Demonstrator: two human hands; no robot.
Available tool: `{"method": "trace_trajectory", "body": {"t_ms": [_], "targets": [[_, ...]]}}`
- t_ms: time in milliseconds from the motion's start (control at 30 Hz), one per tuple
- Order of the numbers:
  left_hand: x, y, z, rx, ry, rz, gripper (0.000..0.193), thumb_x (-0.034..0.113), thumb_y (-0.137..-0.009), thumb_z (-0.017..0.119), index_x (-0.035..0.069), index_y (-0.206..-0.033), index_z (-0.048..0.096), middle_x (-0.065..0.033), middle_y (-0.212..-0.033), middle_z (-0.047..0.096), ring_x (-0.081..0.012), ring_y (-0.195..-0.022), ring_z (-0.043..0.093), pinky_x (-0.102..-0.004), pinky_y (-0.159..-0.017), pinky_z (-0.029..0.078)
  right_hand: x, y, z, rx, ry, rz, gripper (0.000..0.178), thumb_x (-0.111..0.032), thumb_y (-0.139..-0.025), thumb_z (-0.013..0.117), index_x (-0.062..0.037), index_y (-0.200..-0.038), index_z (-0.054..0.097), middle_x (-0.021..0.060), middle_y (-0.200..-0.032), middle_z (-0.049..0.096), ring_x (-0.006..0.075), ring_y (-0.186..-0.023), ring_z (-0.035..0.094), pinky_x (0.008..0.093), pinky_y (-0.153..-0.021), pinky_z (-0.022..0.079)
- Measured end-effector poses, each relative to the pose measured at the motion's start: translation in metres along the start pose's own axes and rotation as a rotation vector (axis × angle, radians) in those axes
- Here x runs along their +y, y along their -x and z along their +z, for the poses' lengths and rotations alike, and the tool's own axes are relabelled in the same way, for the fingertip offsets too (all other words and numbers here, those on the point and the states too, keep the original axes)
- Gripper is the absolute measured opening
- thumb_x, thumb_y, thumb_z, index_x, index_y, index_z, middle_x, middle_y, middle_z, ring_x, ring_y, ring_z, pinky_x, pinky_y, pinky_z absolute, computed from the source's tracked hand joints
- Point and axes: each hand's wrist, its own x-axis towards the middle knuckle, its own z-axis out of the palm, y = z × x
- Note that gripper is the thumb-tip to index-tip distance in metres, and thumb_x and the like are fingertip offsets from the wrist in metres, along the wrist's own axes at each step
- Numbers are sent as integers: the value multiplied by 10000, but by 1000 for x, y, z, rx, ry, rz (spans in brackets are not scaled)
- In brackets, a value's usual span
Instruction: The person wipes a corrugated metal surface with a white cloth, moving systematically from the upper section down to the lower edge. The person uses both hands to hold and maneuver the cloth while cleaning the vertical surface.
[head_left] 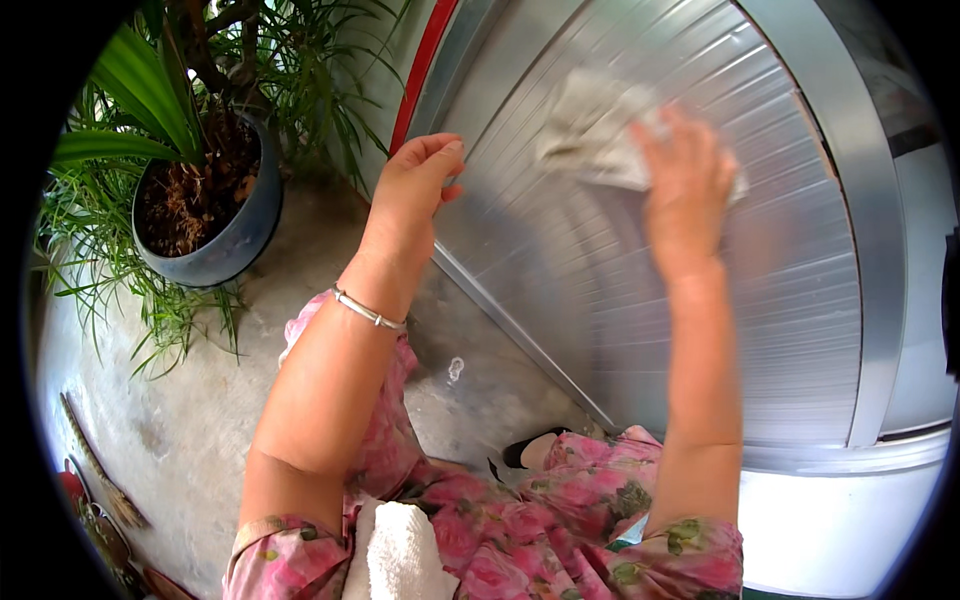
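My right hand, blurred by motion, holds a crumpled off-white cloth against a ribbed silvery door panel. Part of the cloth hangs out to the left of the fingers, and a corner shows beyond the hand's right side. My left hand is raised by the panel's left edge, with the thumb and fingers curled in together. Nothing shows between them, and I cannot tell whether they touch the frame. A silver bangle circles the left wrist. A white towel lies on my lap.
A blue-grey pot with leafy plants stands on the concrete floor at the left. A red strip runs beside the panel's metal frame. At the lower left lies a broom near other partly hidden items. A dark shoe shows below.
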Motion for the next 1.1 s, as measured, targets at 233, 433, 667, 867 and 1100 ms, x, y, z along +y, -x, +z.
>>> {"method": "trace_trajectory", "body": {"t_ms": [233,433,667,867,1100], "targets": [[-2,6,-9,1,34,4,284,243,-905,598,61,-1122,580,-18,-1052,594,-120,-990,538,-288,-836,430,62,-43,-40,292,126,197,557,33,-686,653,-232,-1174,605,-7,-1194,511,260,-1110,486,430,-895,416],[-1,7,-10,-22,32,24,280,241,-907,599,60,-1120,583,-21,-1056,599,-121,-986,543,-287,-844,426,-4,-15,12,114,17,25,441,-26,-716,667,-193,-1123,627,8,-1187,509,233,-1105,481,381,-860,390],[9,6,-15,11,50,50,254,211,-916,591,49,-1112,590,-33,-1067,606,-119,-985,552,-285,-842,438,-99,36,101,-165,-222,-198,223,-105,-779,572,-140,-985,648,41,-1104,527,221,-1017,479,362,-809,364],[15,10,-12,-19,12,41,245,188,-929,572,29,-1114,594,-42,-1070,614,-122,-990,558,-271,-836,445,-161,99,173,-392,-318,-362,171,-168,-757,560,-123,-884,666,48,-1050,538,217,-1022,453,345,-817,348],[14,8,-11,-36,31,37,239,175,-931,572,28,-1118,598,-58,-1093,622,-130,-999,568,-272,-832,447,-222,162,230,-659,-322,-483,209,-174,-747,586,-124,-913,702,51,-1050,549,234,-1055,444,352,-875,329]]}}
